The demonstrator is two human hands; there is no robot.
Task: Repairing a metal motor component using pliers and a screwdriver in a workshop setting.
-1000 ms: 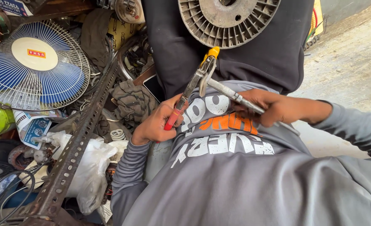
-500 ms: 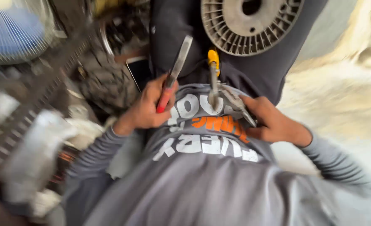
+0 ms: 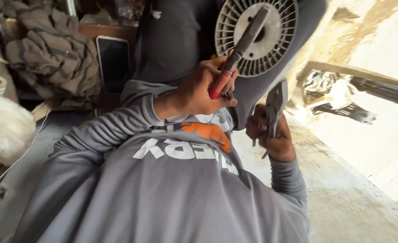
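Note:
My left hand (image 3: 203, 90) grips a red-handled metal tool (image 3: 239, 49) whose long steel blade lies across a round, finned grey motor housing (image 3: 275, 49) resting on my dark-trousered lap. My right hand (image 3: 271, 132) is lower and to the right of the housing, closed on grey metal pliers (image 3: 275, 103) that point up toward the rim of the housing. My grey sweatshirt with white and orange print fills the lower half of the view.
A dark phone (image 3: 112, 60) leans against a wooden edge at the upper left, beside a crumpled brown cloth (image 3: 55, 54). A white plastic bag (image 3: 5, 128) lies at the left. Concrete floor (image 3: 342, 193) runs along the right, with scrap pieces (image 3: 338, 96) beyond.
The view swung right; the fan and metal rack left the frame. My left hand brought the red-handled tool up onto the finned housing. My right hand moved to the housing's right side with the pliers.

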